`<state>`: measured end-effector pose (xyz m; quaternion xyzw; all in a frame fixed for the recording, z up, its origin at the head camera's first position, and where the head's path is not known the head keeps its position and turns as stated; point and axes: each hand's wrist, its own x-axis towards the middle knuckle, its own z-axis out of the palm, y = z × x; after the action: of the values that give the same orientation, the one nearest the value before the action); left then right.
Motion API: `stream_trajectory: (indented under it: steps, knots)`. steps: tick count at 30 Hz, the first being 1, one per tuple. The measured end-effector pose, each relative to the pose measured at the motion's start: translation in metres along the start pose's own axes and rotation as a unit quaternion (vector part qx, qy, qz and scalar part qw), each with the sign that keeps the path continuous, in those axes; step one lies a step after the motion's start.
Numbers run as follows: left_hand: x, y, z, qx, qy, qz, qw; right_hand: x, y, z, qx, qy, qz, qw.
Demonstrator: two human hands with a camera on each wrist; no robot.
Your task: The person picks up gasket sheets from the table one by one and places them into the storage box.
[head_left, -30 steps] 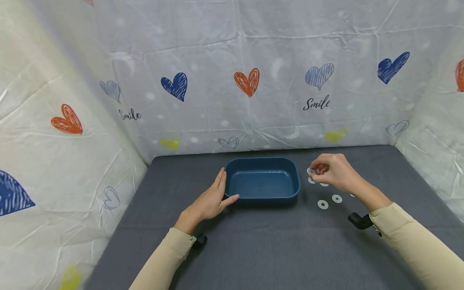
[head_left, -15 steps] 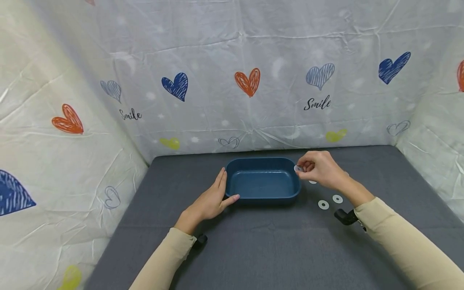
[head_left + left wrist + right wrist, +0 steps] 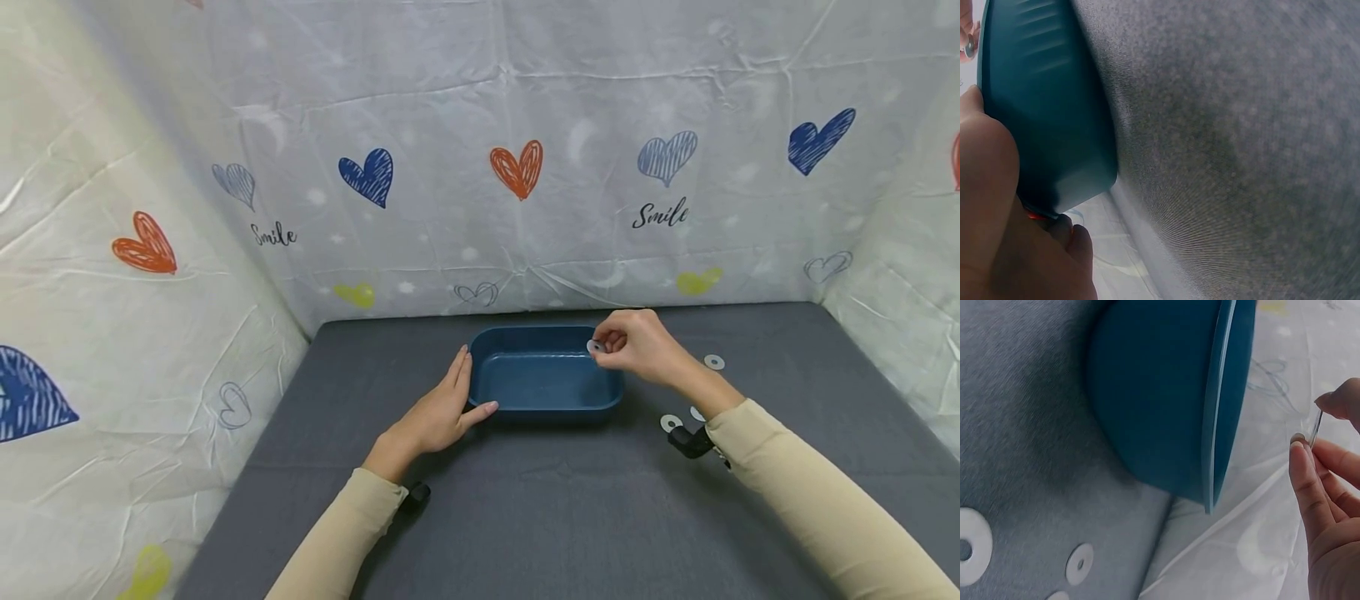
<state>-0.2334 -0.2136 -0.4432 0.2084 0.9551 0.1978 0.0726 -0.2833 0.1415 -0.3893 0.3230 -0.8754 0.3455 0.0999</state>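
Note:
A blue rectangular basin (image 3: pixel 540 412) stands on the dark grey table. Against its left wall rests my left hand (image 3: pixel 431 417), fingers straight along the side and thumb at the front edge; in the left wrist view the fingers (image 3: pixel 991 169) touch the outer wall. Above the basin's right end, my right hand (image 3: pixel 645 346) pinches a flat metal washer (image 3: pixel 596 347) between thumb and fingertips. Edge-on, that washer (image 3: pixel 1316 428) shows in the right wrist view, higher than the rim.
Loose washers lie on the table right of the basin: one washer (image 3: pixel 714 362) behind the right forearm, another washer (image 3: pixel 671 423) beside the black wrist camera (image 3: pixel 690 442). A white cloth (image 3: pixel 450 233) printed with hearts hangs behind the table.
My right hand has carried the washer leftward, from the loose washers to over the basin's right end. The left hand stays against the basin.

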Motion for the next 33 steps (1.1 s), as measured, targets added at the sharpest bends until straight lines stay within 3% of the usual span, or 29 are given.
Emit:
stream_trajectory:
  steps: [6, 33]
  knots:
    - [0.001, 0.000, 0.000, -0.002, -0.002, -0.001, 1.0000, 0.009, -0.002, 0.010, 0.010, -0.003, -0.016, 1.000]
    - [0.002, 0.001, 0.000, -0.004, 0.001, -0.008, 1.0000, 0.037, -0.026, 0.056, 0.028, -0.035, -0.009, 0.999]
